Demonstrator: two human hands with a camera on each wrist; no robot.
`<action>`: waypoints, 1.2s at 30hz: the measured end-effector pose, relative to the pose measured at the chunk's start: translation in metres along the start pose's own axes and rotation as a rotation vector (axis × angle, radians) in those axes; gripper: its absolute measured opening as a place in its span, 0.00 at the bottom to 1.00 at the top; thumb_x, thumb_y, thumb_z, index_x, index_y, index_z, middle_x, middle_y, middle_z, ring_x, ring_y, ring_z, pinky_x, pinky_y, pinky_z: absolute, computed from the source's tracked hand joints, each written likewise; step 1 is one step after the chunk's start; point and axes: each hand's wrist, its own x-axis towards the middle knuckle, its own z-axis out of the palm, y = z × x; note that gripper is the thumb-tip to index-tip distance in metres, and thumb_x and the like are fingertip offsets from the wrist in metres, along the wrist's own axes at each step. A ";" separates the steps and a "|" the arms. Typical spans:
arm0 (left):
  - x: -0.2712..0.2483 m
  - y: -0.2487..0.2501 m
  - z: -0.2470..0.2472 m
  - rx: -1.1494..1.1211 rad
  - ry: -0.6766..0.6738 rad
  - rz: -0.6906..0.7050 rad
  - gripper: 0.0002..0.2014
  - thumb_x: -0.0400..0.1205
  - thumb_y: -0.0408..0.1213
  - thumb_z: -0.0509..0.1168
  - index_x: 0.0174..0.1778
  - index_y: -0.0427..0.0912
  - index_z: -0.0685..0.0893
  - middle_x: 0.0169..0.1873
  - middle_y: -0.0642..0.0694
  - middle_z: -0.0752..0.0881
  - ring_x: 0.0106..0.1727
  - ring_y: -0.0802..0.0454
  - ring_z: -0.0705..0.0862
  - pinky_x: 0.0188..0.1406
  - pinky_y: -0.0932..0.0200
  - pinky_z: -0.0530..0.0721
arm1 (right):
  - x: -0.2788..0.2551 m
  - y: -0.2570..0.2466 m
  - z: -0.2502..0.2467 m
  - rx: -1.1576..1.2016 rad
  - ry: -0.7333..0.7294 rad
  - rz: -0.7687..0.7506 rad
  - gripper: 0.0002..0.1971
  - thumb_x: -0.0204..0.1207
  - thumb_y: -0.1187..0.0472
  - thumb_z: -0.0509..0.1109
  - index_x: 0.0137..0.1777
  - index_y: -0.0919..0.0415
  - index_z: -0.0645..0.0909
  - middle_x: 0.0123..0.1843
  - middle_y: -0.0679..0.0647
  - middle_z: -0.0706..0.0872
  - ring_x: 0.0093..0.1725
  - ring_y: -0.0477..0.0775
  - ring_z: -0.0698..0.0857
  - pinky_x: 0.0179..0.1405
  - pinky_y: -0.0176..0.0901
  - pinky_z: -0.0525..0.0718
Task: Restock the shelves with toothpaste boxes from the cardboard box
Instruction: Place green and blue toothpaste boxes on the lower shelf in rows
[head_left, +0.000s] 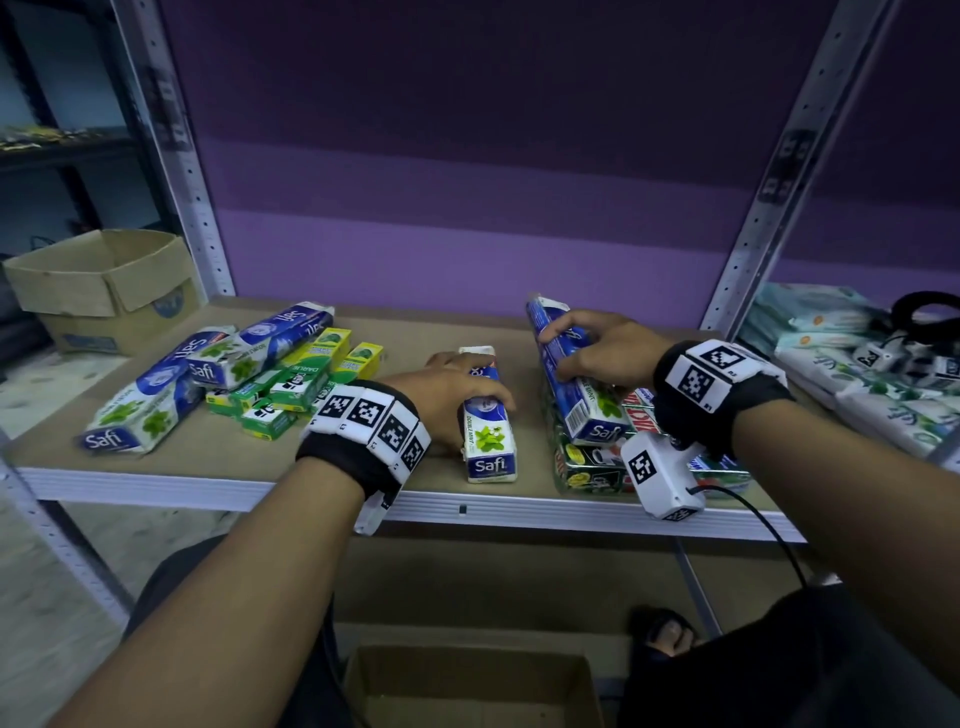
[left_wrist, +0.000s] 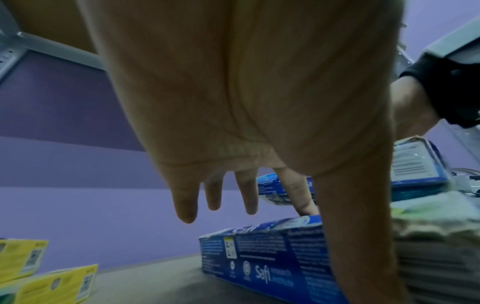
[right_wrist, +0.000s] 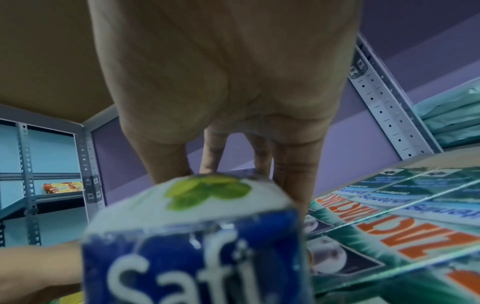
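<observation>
A blue-and-white Safi toothpaste box (head_left: 491, 441) (left_wrist: 259, 257) lies lengthwise in the middle of the shelf (head_left: 363, 500). My left hand (head_left: 447, 395) (left_wrist: 259, 102) rests over it, thumb along its side and index fingertip (left_wrist: 306, 207) on its top. The other fingers hang straight, off the box. My right hand (head_left: 597, 348) (right_wrist: 228, 82) grips a second Safi box (head_left: 587, 410) (right_wrist: 202, 246), thumb on one side and fingers on the other. That box sits on a stack of green wrapped packs (head_left: 587, 462) (right_wrist: 402, 226). The cardboard box (head_left: 467, 686) stands open on the floor below.
Two more Safi boxes (head_left: 140, 410) and several green-and-yellow Darlie boxes (head_left: 301, 379) (left_wrist: 23, 259) lie loosely at the shelf's left. White-and-green packs (head_left: 857, 395) fill the neighbouring shelf at right. Another cardboard box (head_left: 98, 280) sits far left. Steel uprights (head_left: 182, 156) flank the bay.
</observation>
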 end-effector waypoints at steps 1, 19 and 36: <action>0.000 0.001 -0.001 0.000 -0.002 -0.010 0.34 0.70 0.43 0.79 0.70 0.66 0.75 0.81 0.46 0.61 0.82 0.39 0.56 0.79 0.40 0.64 | 0.000 0.000 0.000 -0.004 0.000 0.000 0.18 0.70 0.62 0.77 0.54 0.39 0.81 0.53 0.55 0.88 0.41 0.60 0.92 0.41 0.60 0.92; -0.023 0.000 -0.009 -0.228 0.053 -0.268 0.30 0.57 0.68 0.79 0.48 0.55 0.82 0.46 0.59 0.85 0.50 0.57 0.84 0.55 0.53 0.84 | 0.023 -0.018 0.001 -0.148 -0.023 -0.097 0.45 0.72 0.67 0.75 0.83 0.36 0.58 0.69 0.55 0.82 0.55 0.57 0.87 0.45 0.46 0.87; -0.079 -0.058 -0.011 -0.410 0.183 -0.442 0.23 0.62 0.41 0.85 0.51 0.53 0.86 0.50 0.58 0.84 0.49 0.66 0.80 0.37 0.71 0.72 | 0.041 -0.070 0.048 -0.405 -0.163 -0.189 0.32 0.72 0.73 0.73 0.77 0.53 0.75 0.72 0.50 0.81 0.63 0.51 0.80 0.56 0.38 0.76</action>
